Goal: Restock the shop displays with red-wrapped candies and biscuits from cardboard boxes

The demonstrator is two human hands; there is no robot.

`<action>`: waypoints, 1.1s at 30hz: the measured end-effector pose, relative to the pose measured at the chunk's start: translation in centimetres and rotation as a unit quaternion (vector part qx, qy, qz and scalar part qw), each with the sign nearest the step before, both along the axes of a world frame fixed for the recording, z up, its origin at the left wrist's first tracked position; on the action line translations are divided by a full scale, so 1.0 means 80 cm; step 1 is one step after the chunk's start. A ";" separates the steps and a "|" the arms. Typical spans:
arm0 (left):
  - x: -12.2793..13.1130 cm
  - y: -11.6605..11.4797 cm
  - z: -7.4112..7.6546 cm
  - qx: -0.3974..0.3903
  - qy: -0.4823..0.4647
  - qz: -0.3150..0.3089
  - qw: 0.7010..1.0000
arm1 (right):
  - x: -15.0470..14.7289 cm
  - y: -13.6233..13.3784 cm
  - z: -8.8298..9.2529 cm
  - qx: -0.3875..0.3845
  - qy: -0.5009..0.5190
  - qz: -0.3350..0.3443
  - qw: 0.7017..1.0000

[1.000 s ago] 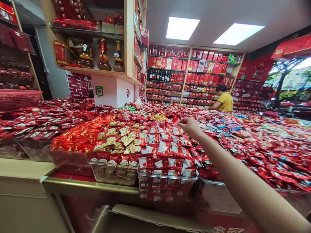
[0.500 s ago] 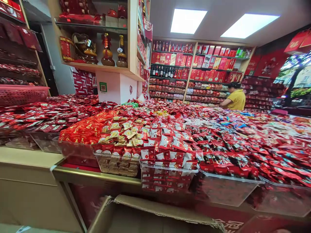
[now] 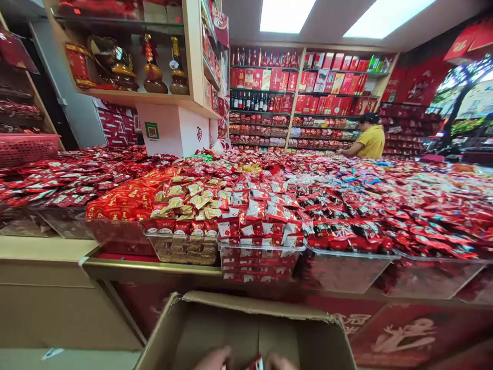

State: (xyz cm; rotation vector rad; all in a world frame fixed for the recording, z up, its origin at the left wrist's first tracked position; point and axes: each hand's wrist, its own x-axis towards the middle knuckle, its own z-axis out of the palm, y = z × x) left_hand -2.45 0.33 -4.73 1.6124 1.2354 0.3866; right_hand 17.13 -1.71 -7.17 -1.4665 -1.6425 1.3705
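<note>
Only the tops of both my hands show, at the bottom edge inside an open cardboard box [image 3: 246,318]. My left hand [image 3: 213,359] and my right hand [image 3: 281,363] are close together, with a red and white packet [image 3: 257,363] between them. Their fingers are cut off by the frame, so I cannot tell which hand grips the packet. Beyond the box stand clear plastic bins [image 3: 258,257] heaped with red and white wrapped sweets [image 3: 265,210] and gold wrapped sweets [image 3: 188,198].
A wide counter of red sweet packets [image 3: 404,205] stretches right and back. A pink basket [image 3: 26,149] sits at the left. Shelves of red gift boxes and bottles [image 3: 300,92] line the back wall. A person in a yellow shirt [image 3: 370,141] stands at the far counter.
My right arm, stretched over the sweets a second ago, has pulled back. Both hands are now down in the cardboard box, and the view has tilted downward.
</note>
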 end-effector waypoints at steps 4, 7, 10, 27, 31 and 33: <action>0.014 -0.005 0.008 -0.047 -0.082 -0.004 0.996 | 0.005 -0.036 0.018 -0.044 0.247 -0.078 0.965; 0.027 -0.014 0.023 -0.056 -0.162 -0.011 0.985 | 0.007 -0.045 0.051 -0.062 0.336 -0.098 0.935; 0.037 -0.024 0.040 -0.062 -0.216 -0.015 0.974 | 0.005 -0.047 0.071 -0.071 0.359 -0.109 0.924; 0.049 -0.046 0.080 -0.084 -0.341 0.087 0.932 | 0.000 -0.065 0.074 0.382 0.052 -0.125 0.914; 0.048 -0.053 0.077 -0.017 -0.328 0.106 0.939 | -0.008 -0.074 0.078 0.267 0.145 -0.254 0.918; 0.048 -0.056 0.076 0.010 -0.324 0.098 0.941 | -0.012 -0.074 0.083 0.150 0.246 -0.280 0.916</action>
